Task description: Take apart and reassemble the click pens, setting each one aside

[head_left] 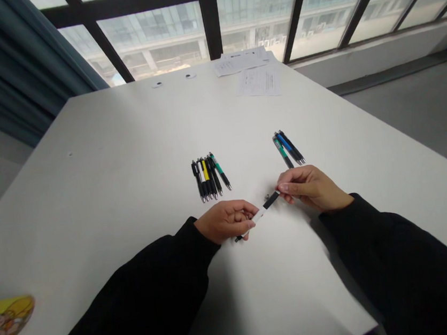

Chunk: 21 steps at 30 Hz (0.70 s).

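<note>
White pen [258, 215], slanting from about 8 o'clock to 2 o'clock between both hands, over the near middle of the desk [132, 145]. Seems caught mid-handling, probably at a step of fine work on the 2 o'clock end. Would likely call next for a steady hold on the barrel and light, precise fingertip control at the front, with care around the small grey piece [267, 197] just beside the black section, too small to identify.

Left hand [229, 220]: grip curled closed around the white barrel, thumb laid along the pen. Right hand [310, 187]: grip narrowed to a pinch of thumb and fingertips on the 2 o'clock end. Cannot tell about anything else hidden inside that pinch, or about contact between pen and desk.

Looks slim and straight: white barrel, black section toward 2 o'clock, pale bit just short of the right fingertips, black end poking out past the left hand at 8 o'clock.

Toward 10 o'clock from it, a row of pens [209, 180] in black, white, yellow and green; toward 1 o'clock, a smaller cluster of pens [285, 143] in green, blue and black. Far off near 12 o'clock, printed papers [258, 82].
</note>
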### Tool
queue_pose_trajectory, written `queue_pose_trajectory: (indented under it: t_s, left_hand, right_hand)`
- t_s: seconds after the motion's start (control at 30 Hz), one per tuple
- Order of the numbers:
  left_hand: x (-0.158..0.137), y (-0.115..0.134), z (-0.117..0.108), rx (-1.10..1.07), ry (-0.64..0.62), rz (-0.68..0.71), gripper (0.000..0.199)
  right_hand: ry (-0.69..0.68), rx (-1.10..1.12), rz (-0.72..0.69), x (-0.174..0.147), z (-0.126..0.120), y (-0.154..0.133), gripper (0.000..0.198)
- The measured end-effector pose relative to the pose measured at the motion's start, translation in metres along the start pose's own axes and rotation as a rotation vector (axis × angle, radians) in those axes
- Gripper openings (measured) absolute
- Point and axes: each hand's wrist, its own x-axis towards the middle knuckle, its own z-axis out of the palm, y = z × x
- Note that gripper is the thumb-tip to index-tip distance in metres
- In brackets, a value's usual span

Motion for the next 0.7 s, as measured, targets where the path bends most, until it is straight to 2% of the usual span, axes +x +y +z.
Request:
queue_pose_trajectory:
  t_s: [0.23, 0.43, 0.53, 0.63, 0.7]
  left_hand:
    - [0.001, -0.006, -0.003, -0.003, -0.025, 0.001, 0.04]
    - [-0.001, -0.004, -0.005, -0.034, -0.043, 0.035, 0.043]
    - [-0.001, -0.002, -0.004, -0.073, -0.068, 0.054, 0.041]
    - [-0.001, -0.003, -0.004, -0.098, -0.087, 0.07, 0.038]
    - [0.0, -0.004, -0.005, -0.093, -0.095, 0.071, 0.037]
  right_hand:
    - [0.027, -0.174, -0.061, 0.0, -0.004, 0.004, 0.021]
    - [-0.032, -0.286, -0.087, -0.002, -0.007, -0.005, 0.041]
    - [-0.02, -0.55, -0.127, -0.002, -0.011, -0.005, 0.03]
    - [-0.083, -0.865, -0.196, 0.0, -0.011, -0.001, 0.022]
    - [-0.125, -0.977, -0.243, 0.001, -0.01, 0.001, 0.019]
